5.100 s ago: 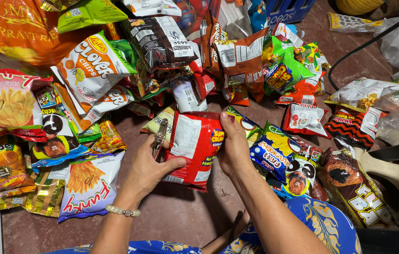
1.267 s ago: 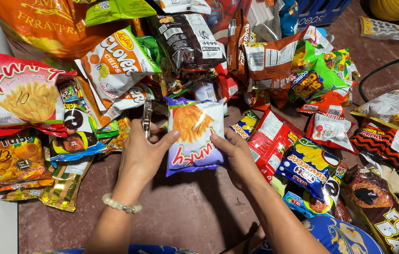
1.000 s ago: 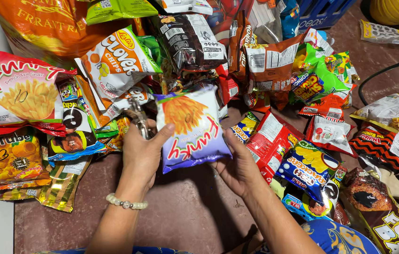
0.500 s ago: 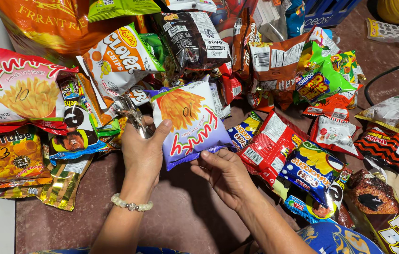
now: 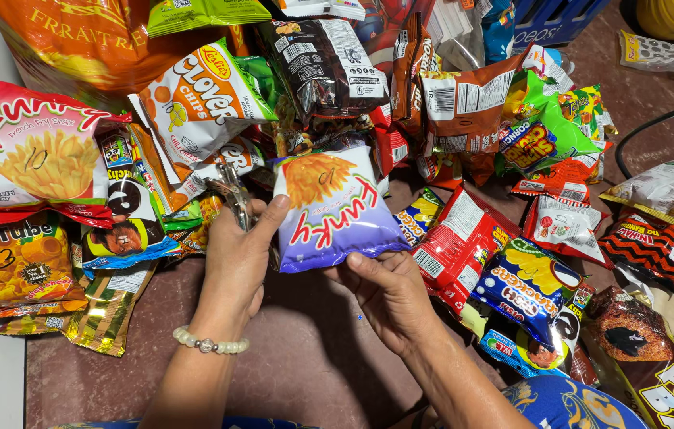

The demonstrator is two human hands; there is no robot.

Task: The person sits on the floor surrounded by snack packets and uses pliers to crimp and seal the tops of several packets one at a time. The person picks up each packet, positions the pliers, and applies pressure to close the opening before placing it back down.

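My left hand (image 5: 239, 256) grips the left edge of a purple and white snack bag (image 5: 335, 210) with its thumb, and also holds a small metal tool (image 5: 234, 193) that sticks up from the fist. My right hand (image 5: 388, 295) supports the same bag from below, palm up, fingers under its lower edge. The bag is puffed and held just above the brown tabletop (image 5: 305, 361), with its picture of fries at the top. A bead bracelet circles my left wrist.
Snack bags surround the hands: a large pink fries bag (image 5: 31, 151) at left, a white chips bag (image 5: 198, 99) behind, a dark bag (image 5: 321, 67), a red bag (image 5: 460, 242) and a blue cracker bag (image 5: 527, 286) at right. A black cable (image 5: 654, 127) curves at right.
A red bag held earlier now lies at right. The purple bag was picked up and lifted. My right hand has slid from its side to beneath it.
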